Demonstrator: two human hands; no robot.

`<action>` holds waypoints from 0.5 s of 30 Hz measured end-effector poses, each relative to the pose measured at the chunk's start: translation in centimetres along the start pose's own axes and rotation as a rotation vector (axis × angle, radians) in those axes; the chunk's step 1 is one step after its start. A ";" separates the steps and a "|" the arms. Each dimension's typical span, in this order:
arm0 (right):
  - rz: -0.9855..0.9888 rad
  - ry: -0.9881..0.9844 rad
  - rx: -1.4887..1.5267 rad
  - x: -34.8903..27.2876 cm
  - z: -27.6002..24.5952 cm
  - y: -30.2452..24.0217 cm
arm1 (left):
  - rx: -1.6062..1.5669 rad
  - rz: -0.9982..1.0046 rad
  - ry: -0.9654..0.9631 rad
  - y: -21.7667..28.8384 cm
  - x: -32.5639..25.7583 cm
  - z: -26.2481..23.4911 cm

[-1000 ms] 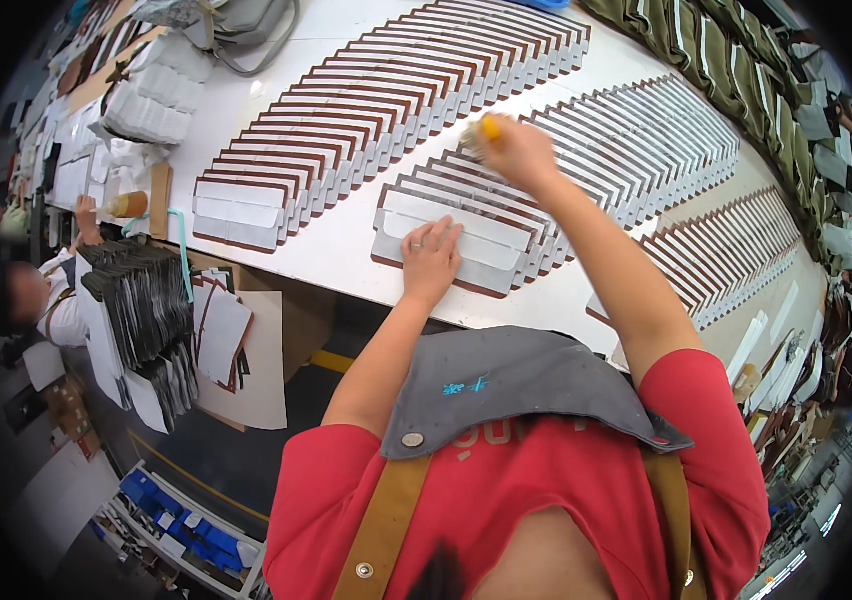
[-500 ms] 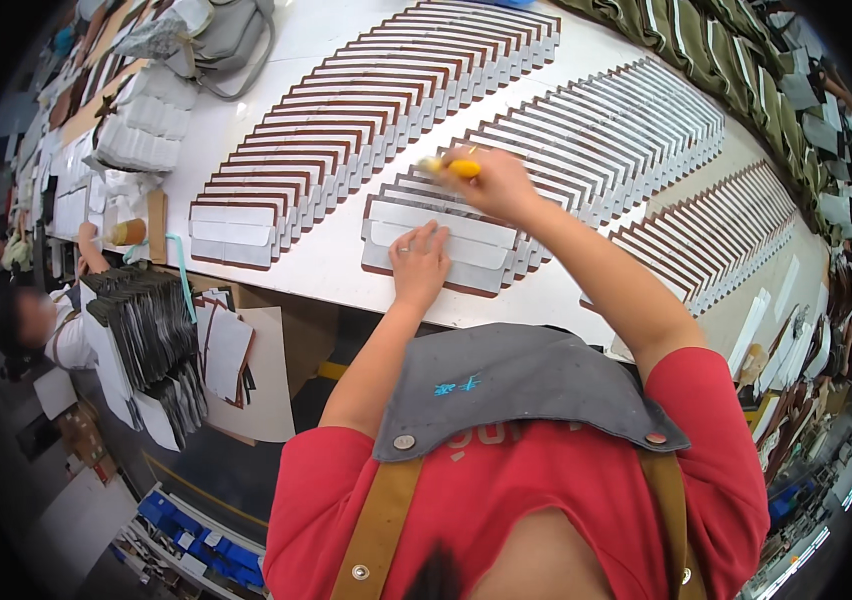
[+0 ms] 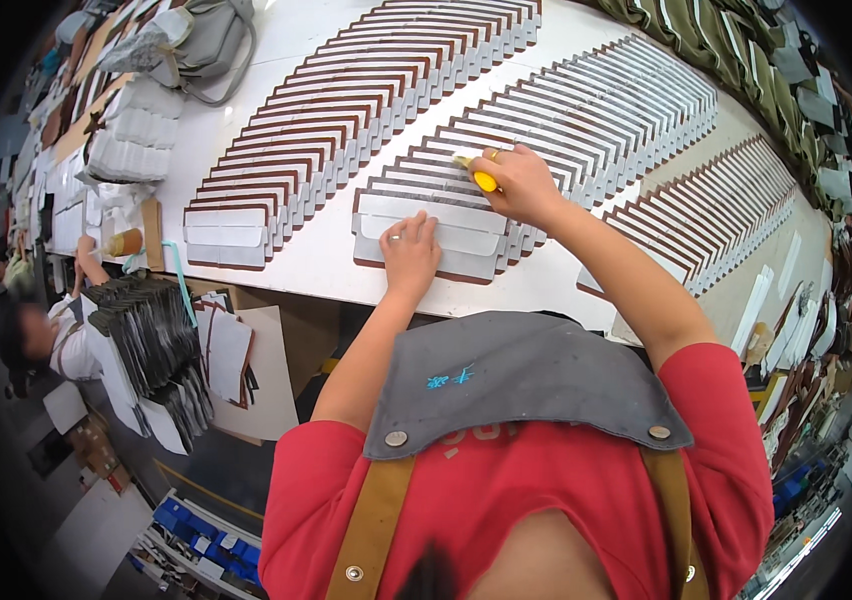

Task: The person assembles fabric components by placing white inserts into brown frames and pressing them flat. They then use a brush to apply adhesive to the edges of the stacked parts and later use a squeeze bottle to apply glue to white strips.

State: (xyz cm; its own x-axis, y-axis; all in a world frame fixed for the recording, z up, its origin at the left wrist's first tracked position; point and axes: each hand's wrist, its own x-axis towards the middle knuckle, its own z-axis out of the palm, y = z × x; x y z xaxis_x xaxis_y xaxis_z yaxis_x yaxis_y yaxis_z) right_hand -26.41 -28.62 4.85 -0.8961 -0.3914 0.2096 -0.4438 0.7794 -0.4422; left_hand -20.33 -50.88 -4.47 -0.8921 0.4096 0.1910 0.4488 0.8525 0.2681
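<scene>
My right hand (image 3: 526, 190) is closed around a yellow-handled brush (image 3: 486, 182), its pale tip pointing left over the middle row of overlapping panels (image 3: 566, 120). Below it, my left hand (image 3: 412, 254) lies with fingers stretched out on the nearest panel (image 3: 468, 238) of that row. This panel is white-grey with a folded flap line and dark red-brown edges. Behind it the other panels overlap like steps, running away to the far right. Whether the brush tip touches a panel cannot be made out.
Similar rows of panels stand on the left (image 3: 228, 237) and on the right (image 3: 646, 245) of the white table (image 3: 316, 235). A grey bag (image 3: 208, 50) lies at the far left. Folded olive pieces (image 3: 691, 45) line the far right. Another person (image 3: 71, 345) works beside stacked dark pieces (image 3: 141, 325).
My right hand with the brush has moved to the right and slightly nearer. My left hand remains on the front panel. The whole view has shifted a little.
</scene>
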 end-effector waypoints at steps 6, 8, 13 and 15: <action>0.073 0.007 0.188 -4.1 -0.2 1.5 | 0.029 0.031 -0.030 0.0 0.4 -0.1; 0.143 0.088 0.038 -3.5 -1.9 2.6 | 0.061 0.050 -0.036 0.0 0.3 -0.2; 0.052 -0.005 0.256 -4.8 -0.8 -0.9 | 0.080 0.086 -0.089 -0.1 0.6 -0.8; 0.337 0.063 0.389 -4.8 -0.3 1.8 | 0.087 0.098 -0.096 -0.1 0.8 -0.8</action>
State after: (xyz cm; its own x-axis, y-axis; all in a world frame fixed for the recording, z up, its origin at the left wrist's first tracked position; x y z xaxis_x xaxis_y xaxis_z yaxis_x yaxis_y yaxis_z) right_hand -22.90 -25.14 3.33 -0.9928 -0.1100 0.0466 -0.1047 0.6130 -0.7831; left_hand -21.03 -50.91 -3.54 -0.8471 0.5178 0.1196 0.5313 0.8302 0.1690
